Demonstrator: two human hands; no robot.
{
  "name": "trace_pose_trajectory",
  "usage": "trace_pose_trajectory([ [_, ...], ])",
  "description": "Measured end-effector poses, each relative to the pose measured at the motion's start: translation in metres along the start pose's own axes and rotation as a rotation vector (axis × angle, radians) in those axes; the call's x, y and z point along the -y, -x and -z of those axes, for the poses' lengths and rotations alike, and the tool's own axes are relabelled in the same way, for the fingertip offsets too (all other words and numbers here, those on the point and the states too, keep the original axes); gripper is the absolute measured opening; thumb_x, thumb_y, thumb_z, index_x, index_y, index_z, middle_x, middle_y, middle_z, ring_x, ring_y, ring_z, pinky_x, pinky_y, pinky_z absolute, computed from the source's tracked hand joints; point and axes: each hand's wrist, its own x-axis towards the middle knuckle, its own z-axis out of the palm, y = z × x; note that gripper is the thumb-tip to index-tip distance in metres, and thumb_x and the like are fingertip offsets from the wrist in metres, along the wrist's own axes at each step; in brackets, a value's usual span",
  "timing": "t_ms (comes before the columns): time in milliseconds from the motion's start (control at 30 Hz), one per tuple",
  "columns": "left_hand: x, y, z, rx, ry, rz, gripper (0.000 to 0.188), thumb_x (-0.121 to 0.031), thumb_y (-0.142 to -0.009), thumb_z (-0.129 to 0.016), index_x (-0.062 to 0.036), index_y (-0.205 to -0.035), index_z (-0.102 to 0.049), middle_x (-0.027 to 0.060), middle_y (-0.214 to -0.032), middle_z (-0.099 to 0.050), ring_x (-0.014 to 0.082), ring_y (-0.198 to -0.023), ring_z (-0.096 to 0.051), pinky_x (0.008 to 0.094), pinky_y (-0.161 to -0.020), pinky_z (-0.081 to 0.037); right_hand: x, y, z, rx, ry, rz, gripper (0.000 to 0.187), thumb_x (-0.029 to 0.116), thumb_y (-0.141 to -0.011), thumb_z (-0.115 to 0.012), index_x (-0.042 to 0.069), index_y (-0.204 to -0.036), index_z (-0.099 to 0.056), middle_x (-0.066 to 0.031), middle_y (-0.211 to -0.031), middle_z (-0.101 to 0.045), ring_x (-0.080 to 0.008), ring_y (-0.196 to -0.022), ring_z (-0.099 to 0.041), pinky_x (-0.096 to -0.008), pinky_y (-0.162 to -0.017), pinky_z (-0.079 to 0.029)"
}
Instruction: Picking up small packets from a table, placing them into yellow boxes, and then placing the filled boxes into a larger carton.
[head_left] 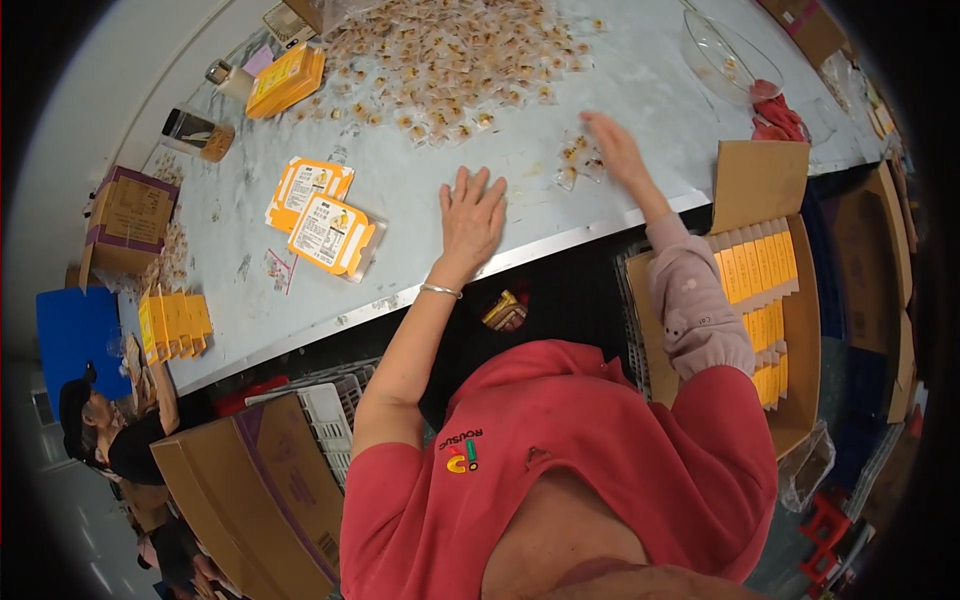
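Note:
My left hand lies flat on the pale table with its fingers spread and nothing in it. To its left are two yellow-and-white boxes, a nearer box overlapping a farther box. My right hand rests farther right, fingers stretched out, its side beside a small group of clear sachets with brownish contents. Its thumb side is partly hidden from this angle. A large pile of the same kind of sachets spreads over the far middle of the table.
At my right stands an open carton holding rows of yellow boxes. A clear bowl and red gloves sit far right. Stacked yellow boxes and a jar stand far left. Another person works at the left end.

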Motion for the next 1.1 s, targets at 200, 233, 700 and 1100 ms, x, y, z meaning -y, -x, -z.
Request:
trace_pose_trajectory([
  [200, 0.031, 0.000, 0.045, -0.056, 0.259, 0.268, 0.037, -0.034, -0.095, -0.042, -0.0175, -0.126, -0.054, 0.0077, -0.142, -0.038, 0.0320, -0.135, -0.025, 0.0542, -0.107, -0.013, 0.048, -0.016, 0.063, -0.096, -0.506, -0.077, 0.023, 0.011, -0.091, -0.049, 0.001, -0.106, -0.062, -0.0038, -0.099, -0.064, -0.0117, -0.096, -0.058, -0.0236, -0.086, -0.043],
  [233, 0.036, 0.000, 0.062, -0.110, 0.218, 0.266, 0.038, -0.035, -0.096, -0.042, -0.0160, -0.126, -0.054, 0.0086, -0.141, -0.039, 0.0313, -0.134, -0.027, 0.0511, -0.108, -0.016, 0.049, -0.017, 0.067, -0.058, -0.483, -0.049, 0.023, 0.012, -0.092, -0.049, 0.001, -0.108, -0.061, -0.0044, -0.102, -0.064, -0.0128, -0.098, -0.058, -0.0254, -0.089, -0.042],
  [700, 0.111, 0.071, 0.164, 0.210, -0.127, 0.263, 0.063, 0.000, -0.071, -0.052, -0.0132, -0.132, -0.044, 0.0236, -0.138, -0.035, 0.0375, -0.129, -0.032, 0.0409, -0.107, -0.028, 0.076, -0.065, -0.109, 0.207, 0.566, 0.271, 0.034, 0.015, -0.075, -0.060, 0.005, -0.107, -0.061, -0.0151, -0.093, -0.061, -0.0345, -0.088, -0.059, -0.0373, -0.081, -0.048],
  [1100, 0.126, 0.035, 0.174, 0.795, -0.552, 0.269, 0.115, -0.003, -0.047, -0.081, -0.0370, -0.141, -0.023, 0.0108, -0.147, -0.024, 0.0356, -0.125, -0.038, 0.0442, -0.098, -0.042, 0.108, -0.067, -0.116, 0.426, 0.396, 0.349, 0.042, -0.006, -0.071, -0.046, 0.005, -0.108, -0.061, -0.0150, -0.105, -0.061, -0.0299, -0.098, -0.056, -0.0349, -0.088, -0.045],
])
